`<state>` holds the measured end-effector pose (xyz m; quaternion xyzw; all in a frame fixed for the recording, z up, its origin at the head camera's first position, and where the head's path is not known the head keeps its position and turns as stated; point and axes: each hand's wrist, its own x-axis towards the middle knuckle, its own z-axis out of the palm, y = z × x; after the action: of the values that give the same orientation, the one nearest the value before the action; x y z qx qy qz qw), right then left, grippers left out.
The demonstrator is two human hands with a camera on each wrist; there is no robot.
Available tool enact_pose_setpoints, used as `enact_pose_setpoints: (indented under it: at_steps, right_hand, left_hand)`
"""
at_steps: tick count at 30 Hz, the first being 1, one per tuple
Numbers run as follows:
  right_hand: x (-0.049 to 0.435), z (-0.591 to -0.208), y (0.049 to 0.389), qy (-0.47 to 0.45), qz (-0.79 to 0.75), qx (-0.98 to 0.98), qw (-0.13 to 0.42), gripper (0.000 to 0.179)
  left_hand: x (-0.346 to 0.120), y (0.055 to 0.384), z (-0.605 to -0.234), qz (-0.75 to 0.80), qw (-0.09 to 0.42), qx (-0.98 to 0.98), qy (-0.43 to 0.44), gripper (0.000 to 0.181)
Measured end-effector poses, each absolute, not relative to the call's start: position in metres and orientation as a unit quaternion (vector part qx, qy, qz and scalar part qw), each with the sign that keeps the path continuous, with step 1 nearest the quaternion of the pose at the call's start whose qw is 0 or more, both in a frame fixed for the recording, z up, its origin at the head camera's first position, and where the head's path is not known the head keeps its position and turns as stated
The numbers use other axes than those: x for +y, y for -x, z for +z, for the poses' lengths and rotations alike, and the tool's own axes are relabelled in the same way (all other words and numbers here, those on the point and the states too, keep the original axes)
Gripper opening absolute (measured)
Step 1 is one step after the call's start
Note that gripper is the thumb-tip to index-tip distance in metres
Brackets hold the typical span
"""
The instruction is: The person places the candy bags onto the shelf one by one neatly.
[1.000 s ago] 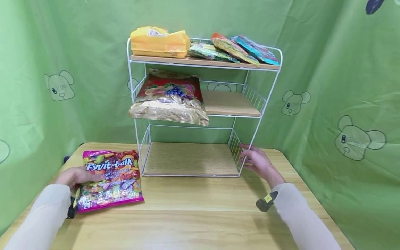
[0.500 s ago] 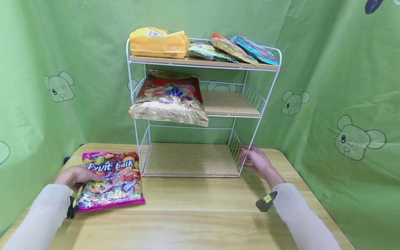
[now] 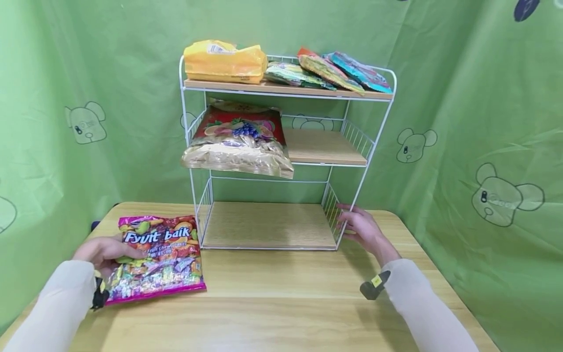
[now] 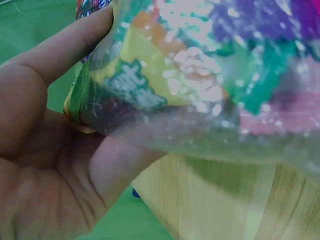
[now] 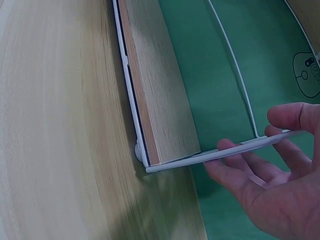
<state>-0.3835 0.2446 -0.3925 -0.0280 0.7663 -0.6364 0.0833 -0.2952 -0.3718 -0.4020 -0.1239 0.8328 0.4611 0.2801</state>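
My left hand [image 3: 103,250] grips the left edge of a pink-bordered bag of fruit chewy candy [image 3: 158,271], thumb over its printed front and other fingers underneath. In the left wrist view, wrapped sweets show through the clear film of the candy bag [image 4: 200,85], tilted above the table. My right hand [image 3: 362,226] holds the right side of a white wire rack [image 3: 268,225] with wooden shelves. Its thumb and fingers lie on both sides of the white wire post [image 5: 185,161] in the right wrist view. The candy bag is just left of the rack.
A red and gold bag [image 3: 239,151] juts over the middle shelf's front edge. On top lie a yellow bag [image 3: 224,63], a green packet [image 3: 296,76], a yellow-orange packet [image 3: 330,71] and a blue packet [image 3: 360,73]. Green fabric [image 3: 484,122] surrounds the table [image 3: 272,313].
The candy bag has shifted slightly toward me and to the right, along with small movements of my left hand. My right hand stays on the rack.
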Motion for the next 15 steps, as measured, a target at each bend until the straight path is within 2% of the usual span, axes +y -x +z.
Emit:
enact_pose_setpoints:
  at_steps: [4,6,12,15]
  right_hand:
    - [0.2460,-0.3931,0.3829,0.028,-0.638,0.765,0.084,0.066]
    - [0.2463,-0.3929,0.3828,0.029,-0.639,0.765,0.082,0.065]
    - [0.2454,-0.3917,0.3818,0.028,-0.634,0.769,0.079,0.065]
    - [0.2449,-0.3919,0.3813,0.027,-0.633,0.769,0.079,0.064]
  left_hand:
    - [-0.3708,0.2961,-0.4013,0.418,0.271,0.859,0.120,0.056]
    - [-0.3702,0.2970,-0.4005,0.404,0.270,0.866,0.119,0.053]
    - [-0.3703,0.2943,-0.4003,0.387,0.251,0.881,0.104,0.058]
    - [-0.3702,0.2933,-0.4007,0.396,0.242,0.880,0.100,0.072]
